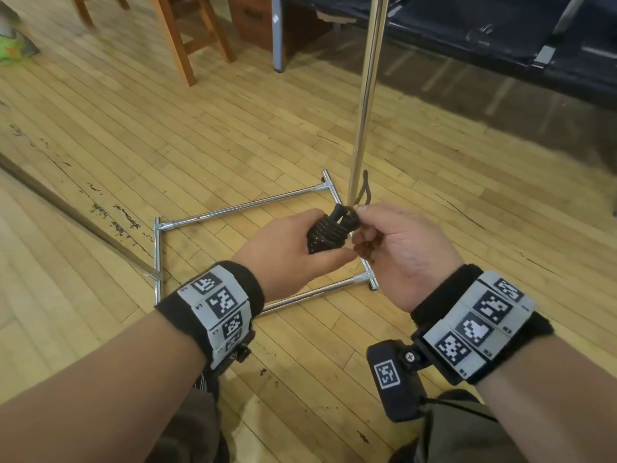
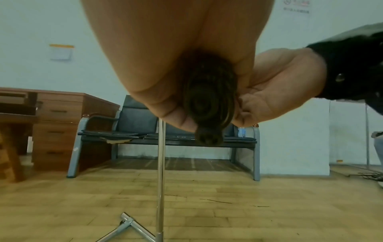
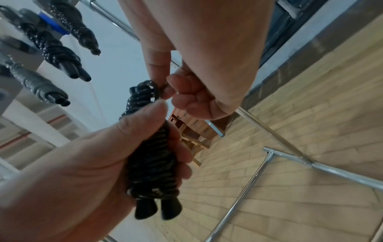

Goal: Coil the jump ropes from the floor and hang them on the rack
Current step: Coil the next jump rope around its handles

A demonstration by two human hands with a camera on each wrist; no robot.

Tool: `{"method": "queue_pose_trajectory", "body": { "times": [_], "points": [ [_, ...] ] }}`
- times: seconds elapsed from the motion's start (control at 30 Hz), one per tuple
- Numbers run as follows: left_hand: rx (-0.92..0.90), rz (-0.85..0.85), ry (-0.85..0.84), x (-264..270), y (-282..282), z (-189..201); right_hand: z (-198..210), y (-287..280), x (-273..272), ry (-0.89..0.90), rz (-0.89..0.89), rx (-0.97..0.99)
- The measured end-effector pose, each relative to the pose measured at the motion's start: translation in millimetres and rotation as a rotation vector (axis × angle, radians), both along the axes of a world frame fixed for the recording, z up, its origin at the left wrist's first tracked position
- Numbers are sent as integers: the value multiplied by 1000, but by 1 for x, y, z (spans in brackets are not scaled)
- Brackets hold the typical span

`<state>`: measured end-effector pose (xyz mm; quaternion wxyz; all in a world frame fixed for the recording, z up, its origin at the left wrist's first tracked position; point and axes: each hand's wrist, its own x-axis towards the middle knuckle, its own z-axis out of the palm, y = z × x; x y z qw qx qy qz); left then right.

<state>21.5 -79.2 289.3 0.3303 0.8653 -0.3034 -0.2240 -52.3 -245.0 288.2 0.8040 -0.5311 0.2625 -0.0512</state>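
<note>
**Black rope bundle held in both hands over rack base**

We grip the coiled jump rope [image 1: 329, 233] in our left hand [image 1: 287, 255], fingers wrapped around the bundle, both handles poking out below. Our right hand [image 1: 397, 248] pinches the loop at its top end. We hold it above the chrome rack [image 1: 365, 95] base. Three coiled ropes [image 3: 51, 49] already hang overhead.

Four coiled jump ropes [image 3: 152, 163], one chrome rack [image 1: 365, 105], two hands [image 1: 293, 252].
</note>
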Motion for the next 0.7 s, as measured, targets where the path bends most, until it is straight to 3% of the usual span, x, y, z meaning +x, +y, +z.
{"method": "queue_pose_trajectory", "body": {
  "times": [0.1, 0.27, 0.47, 0.7],
  "points": [
    [-4, 6, 76, 3, 3, 0, 3, -2, 0, -5, 91, -202],
    [-324, 16, 291, -1, 10, 9, 22, -3, -5, -53, 187, -376],
    [-435, 132, 226, -11, 16, 40, 55, 6, -21, -77, 203, -424],
    [-475, 76, 167, -11, 31, 124, 141, 27, -30, -174, 207, -561]
  ]
}}
